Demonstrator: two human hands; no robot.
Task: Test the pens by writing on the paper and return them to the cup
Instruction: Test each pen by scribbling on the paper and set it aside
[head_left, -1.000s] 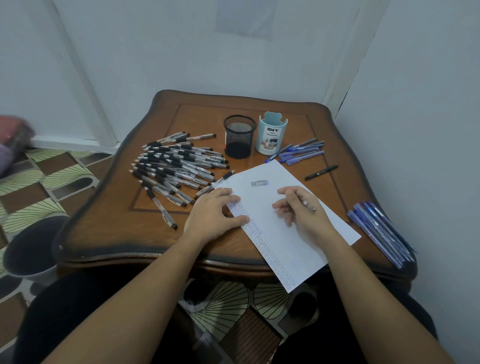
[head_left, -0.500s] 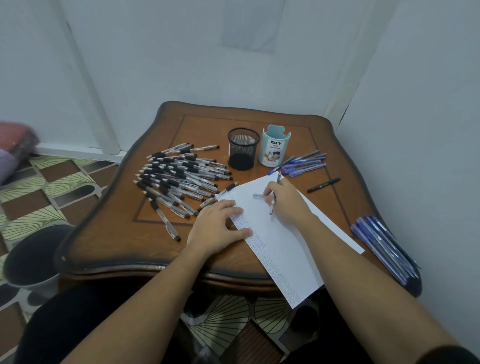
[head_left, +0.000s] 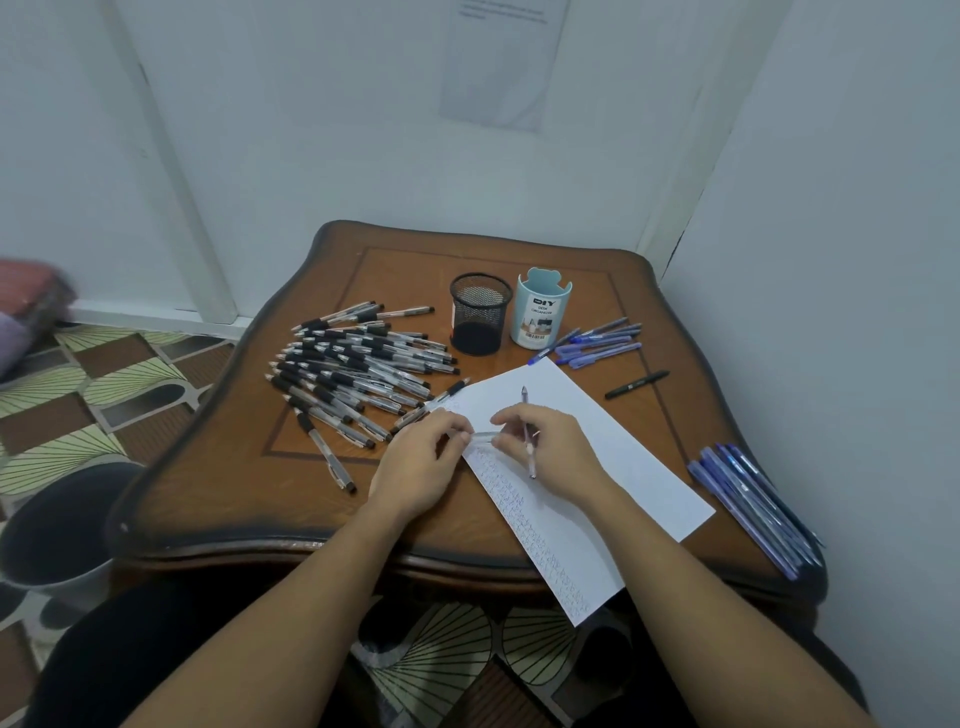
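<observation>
At frame centre, over white paper (head_left: 613, 447): left hand (head_left: 421, 462) and right hand (head_left: 558, 452) pinching a clear cap (head_left: 483, 435) between them, pen (head_left: 528, 434) gripped in right fingers (head_left: 511, 415). Above: mesh cup (head_left: 480, 312) just beside blue cup (head_left: 543, 312). Left: heap of black pens (head_left: 353, 371) on the surface (head_left: 234, 467).

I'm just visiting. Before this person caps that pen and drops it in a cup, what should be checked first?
1. Grip on the pen: ok, the right hand holds it between its fingers.
2. Grip on the clear cap: ok, pinched between the left hand and the right's fingertips.
3. Cap lined up with the pen: not ok, it lies crosswise beside it.
4. Which end is the writing tip: cannot tell.
5. The black mesh cup upright, mouth unobstructed: ok.
6. Test marks on the paper: ok, rows along its left edge.
</observation>
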